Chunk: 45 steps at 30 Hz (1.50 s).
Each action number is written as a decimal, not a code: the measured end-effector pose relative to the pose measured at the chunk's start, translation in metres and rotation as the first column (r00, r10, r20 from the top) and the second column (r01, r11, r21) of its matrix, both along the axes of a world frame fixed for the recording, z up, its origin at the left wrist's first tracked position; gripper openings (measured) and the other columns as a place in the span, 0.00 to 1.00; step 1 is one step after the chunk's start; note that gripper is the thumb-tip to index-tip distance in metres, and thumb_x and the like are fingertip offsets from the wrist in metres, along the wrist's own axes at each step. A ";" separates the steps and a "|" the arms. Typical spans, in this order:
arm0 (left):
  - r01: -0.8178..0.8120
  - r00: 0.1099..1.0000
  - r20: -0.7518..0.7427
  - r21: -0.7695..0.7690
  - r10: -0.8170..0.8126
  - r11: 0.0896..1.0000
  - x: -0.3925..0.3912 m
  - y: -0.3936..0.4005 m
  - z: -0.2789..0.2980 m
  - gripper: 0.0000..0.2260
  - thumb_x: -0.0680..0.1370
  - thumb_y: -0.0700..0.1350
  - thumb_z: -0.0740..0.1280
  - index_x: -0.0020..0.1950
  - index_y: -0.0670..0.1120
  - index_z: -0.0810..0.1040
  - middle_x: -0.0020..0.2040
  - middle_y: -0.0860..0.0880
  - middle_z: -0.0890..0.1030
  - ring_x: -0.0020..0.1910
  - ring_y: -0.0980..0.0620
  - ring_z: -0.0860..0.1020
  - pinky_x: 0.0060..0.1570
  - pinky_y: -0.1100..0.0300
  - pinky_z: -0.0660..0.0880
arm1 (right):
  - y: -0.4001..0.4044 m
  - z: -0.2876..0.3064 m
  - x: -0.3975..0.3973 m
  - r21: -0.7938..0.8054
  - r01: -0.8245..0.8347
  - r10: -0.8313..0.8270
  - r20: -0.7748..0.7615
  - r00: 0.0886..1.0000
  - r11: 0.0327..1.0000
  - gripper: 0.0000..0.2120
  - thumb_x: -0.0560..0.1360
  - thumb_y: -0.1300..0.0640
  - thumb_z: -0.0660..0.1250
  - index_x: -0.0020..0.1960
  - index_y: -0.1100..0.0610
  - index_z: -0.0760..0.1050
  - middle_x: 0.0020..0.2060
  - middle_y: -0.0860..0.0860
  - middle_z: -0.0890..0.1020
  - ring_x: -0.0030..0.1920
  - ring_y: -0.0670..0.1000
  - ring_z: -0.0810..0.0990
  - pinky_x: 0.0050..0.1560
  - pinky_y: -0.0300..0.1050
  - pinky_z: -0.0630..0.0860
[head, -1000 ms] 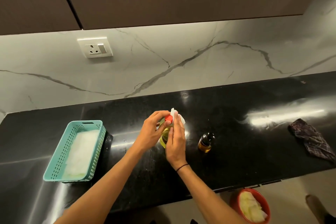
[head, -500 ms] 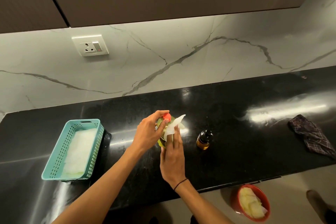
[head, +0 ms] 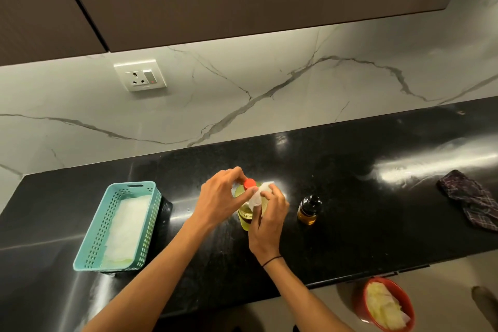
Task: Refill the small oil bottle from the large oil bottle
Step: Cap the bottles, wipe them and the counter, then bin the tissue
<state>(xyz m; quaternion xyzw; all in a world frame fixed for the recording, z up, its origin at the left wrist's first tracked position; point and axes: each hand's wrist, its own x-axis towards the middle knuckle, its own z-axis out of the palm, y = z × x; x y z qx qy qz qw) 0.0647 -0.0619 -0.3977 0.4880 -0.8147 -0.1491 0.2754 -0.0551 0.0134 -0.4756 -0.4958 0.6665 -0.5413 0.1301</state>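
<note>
left hand (head: pixel 218 198) – fingers pinch red cap (head: pixel 249 183) to keep big oil bottle (head: pixel 246 214) steady | right hand (head: pixel 269 217) – fingers squeeze white tissue (head: pixel 257 197) wiping its neck | small oil bottle (head: pixel 308 210) waits center-right on worktop (head: pixel 350 197)

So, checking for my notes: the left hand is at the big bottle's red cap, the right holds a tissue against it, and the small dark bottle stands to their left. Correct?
Not quite. In the head view the small dark bottle stands to the right of the hands, not the left. The rest holds: left hand at the red cap, right hand holding the tissue.
</note>
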 end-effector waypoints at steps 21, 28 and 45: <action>0.003 0.994 -0.113 0.099 0.008 0.995 -0.007 -0.013 0.002 0.19 0.75 0.58 0.77 0.39 0.47 0.75 0.38 0.54 0.80 0.38 0.52 0.78 0.40 0.50 0.82 | 0.023 -0.030 0.024 0.120 -0.046 0.085 -0.342 0.936 0.992 0.28 0.84 0.54 0.61 0.82 0.56 0.58 0.79 0.56 0.63 0.78 0.59 0.64 0.75 0.62 0.69; 0.063 0.997 -0.053 0.066 -0.059 0.996 0.000 -0.017 0.008 0.14 0.76 0.53 0.78 0.41 0.48 0.77 0.38 0.55 0.80 0.38 0.55 0.79 0.41 0.51 0.82 | -0.032 -0.002 0.000 0.082 -0.239 0.251 -0.207 0.946 0.968 0.29 0.79 0.47 0.71 0.76 0.57 0.67 0.73 0.52 0.72 0.74 0.51 0.69 0.76 0.46 0.67; 0.194 0.981 -0.020 0.248 -0.195 0.949 0.019 -0.023 0.015 0.18 0.75 0.64 0.73 0.55 0.52 0.82 0.54 0.57 0.85 0.52 0.59 0.84 0.59 0.61 0.82 | -0.030 -0.004 -0.002 0.047 -0.284 0.282 0.036 0.959 0.958 0.30 0.76 0.39 0.72 0.71 0.53 0.71 0.66 0.49 0.76 0.65 0.48 0.77 0.64 0.41 0.77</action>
